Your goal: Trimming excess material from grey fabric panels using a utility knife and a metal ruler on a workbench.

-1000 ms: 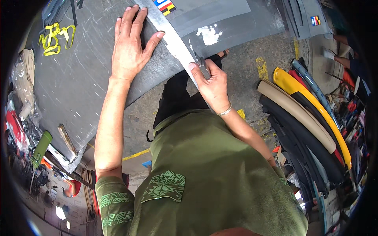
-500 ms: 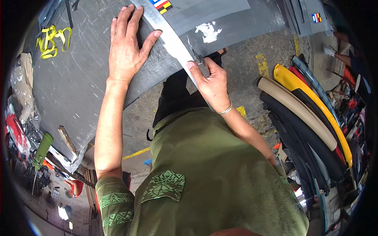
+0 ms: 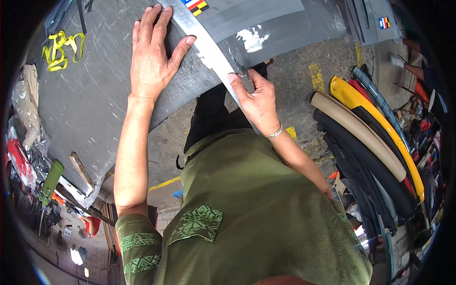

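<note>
My left hand (image 3: pixel 153 71) lies spread on the scratched dark grey tabletop (image 3: pixel 90 104), fingertips and thumb reaching the left edge of a long metal straightedge (image 3: pixel 202 42). This straightedge runs slantwise toward me and sticks out past the table's near edge. Grey sheet material (image 3: pixel 289 35) with a white patch and a small coloured flag print lies to its right, partly overhanging. My right hand (image 3: pixel 260 107) is closed round a grey utility knife (image 3: pixel 247 80) at the straightedge's right edge, the thumb resting on the metal. Where the blade tip touches is too small to tell.
A tangled yellow strap (image 3: pixel 59 52) lies at the table's far left. Rolls of material stand to my right, among them a yellow roll (image 3: pixel 375 123) and a beige roll (image 3: pixel 358 135). Clear plastic wrapping (image 3: pixel 29 114) is piled left of the table. Another person's arm (image 3: pixel 413 71) shows at far right.
Almost nothing differs. My right hand and the knife have shifted very slightly to the right; my left hand stays in place on the table.
</note>
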`<state>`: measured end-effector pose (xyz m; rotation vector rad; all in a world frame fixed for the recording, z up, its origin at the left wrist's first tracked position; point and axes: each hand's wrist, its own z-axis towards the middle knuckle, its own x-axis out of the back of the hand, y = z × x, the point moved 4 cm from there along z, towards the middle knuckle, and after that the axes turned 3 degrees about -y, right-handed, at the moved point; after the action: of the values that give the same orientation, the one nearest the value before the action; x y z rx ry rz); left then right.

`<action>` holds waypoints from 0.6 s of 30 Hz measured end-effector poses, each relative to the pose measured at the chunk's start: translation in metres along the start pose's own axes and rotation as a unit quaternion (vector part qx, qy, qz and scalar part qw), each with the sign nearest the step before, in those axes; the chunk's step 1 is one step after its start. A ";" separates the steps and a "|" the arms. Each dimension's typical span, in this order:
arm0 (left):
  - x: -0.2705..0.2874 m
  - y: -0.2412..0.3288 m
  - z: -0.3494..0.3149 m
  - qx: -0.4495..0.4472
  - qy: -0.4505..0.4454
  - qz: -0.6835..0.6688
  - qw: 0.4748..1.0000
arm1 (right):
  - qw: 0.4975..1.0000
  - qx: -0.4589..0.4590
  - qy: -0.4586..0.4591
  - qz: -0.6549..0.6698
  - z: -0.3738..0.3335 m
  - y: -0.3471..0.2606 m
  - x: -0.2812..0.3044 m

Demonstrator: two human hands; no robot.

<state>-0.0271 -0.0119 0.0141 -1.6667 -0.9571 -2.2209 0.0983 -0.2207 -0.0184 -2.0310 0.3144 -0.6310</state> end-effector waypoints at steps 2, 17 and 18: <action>0.000 -0.004 -0.002 -0.001 0.005 0.005 1.000 | 1.000 -0.014 -0.019 -0.018 0.001 -0.004 0.000; 0.004 0.001 -0.001 0.030 -0.017 -0.004 0.999 | 1.000 0.014 0.006 -0.009 -0.003 0.001 -0.002; 0.004 0.001 -0.001 0.030 -0.019 -0.001 0.999 | 1.000 0.017 0.008 -0.013 -0.003 0.002 -0.002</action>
<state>-0.0290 -0.0127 0.0179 -1.6871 -1.0248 -2.1474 0.0952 -0.2232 -0.0193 -2.0007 0.2837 -0.6645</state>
